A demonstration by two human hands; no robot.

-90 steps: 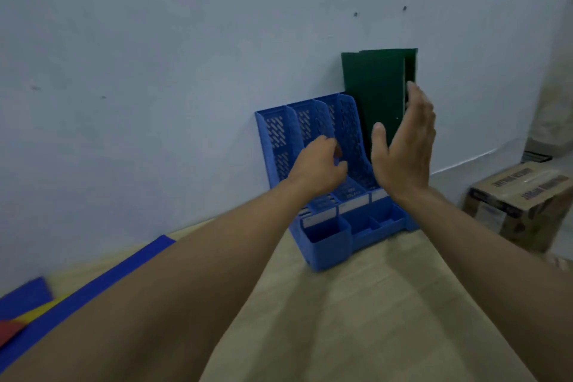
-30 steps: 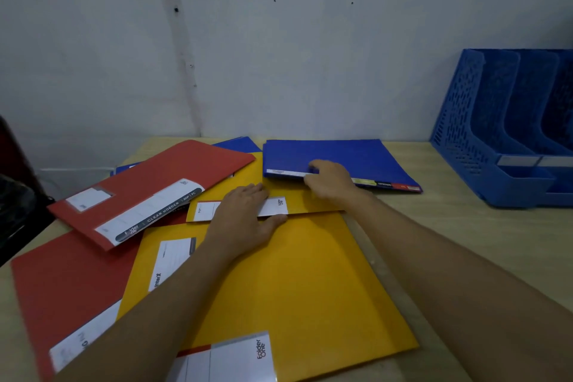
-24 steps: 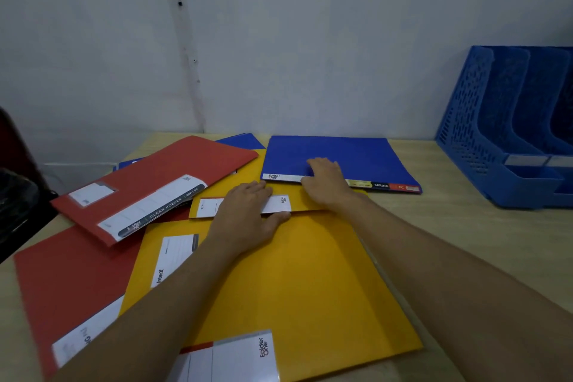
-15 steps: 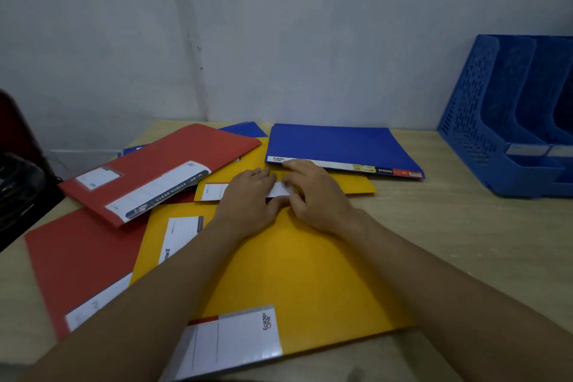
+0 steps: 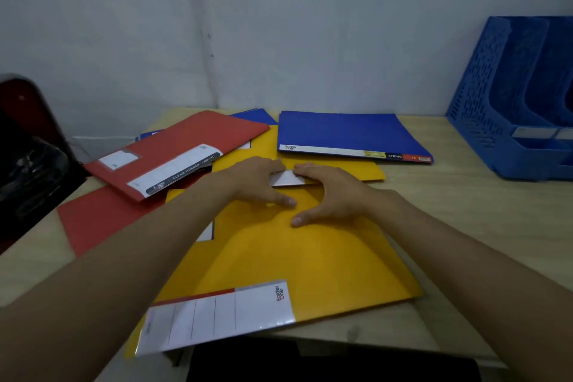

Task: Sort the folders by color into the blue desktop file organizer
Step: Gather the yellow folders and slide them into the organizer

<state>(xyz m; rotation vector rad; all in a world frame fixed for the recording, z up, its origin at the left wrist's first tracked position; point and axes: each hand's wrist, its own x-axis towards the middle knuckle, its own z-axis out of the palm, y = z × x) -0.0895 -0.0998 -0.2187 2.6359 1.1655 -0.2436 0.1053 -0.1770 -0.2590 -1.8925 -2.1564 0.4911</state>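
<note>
Two hands met at the middle of a spread of folders on the tabletop. The left hand lay palm down with its fingers nearly straight, fingertips on the white label of the farther yellow folder, thumb stretched out over the nearer yellow folder. The right hand lay beside it, fingers flat on the same label's right end and thumb spread toward the left thumb; neither hand had closed around anything, both only pressing on the folders. The nearer yellow folder was the largest thing in view, its white index strip at the front edge hanging slightly past the tabletop's near rim. The farther yellow folder sat partly under it and reached right toward a blue folder, which lay flat near the wall with a printed strip along its near edge. To the left, one red folder lay tilted on top of another red folder, and a corner of a second blue folder showed behind them. The blue desktop file organizer stood at the right edge of view against the wall, well apart from the hands, its visible slots holding no folders. A dark red chair sat blurred at the far left.
</note>
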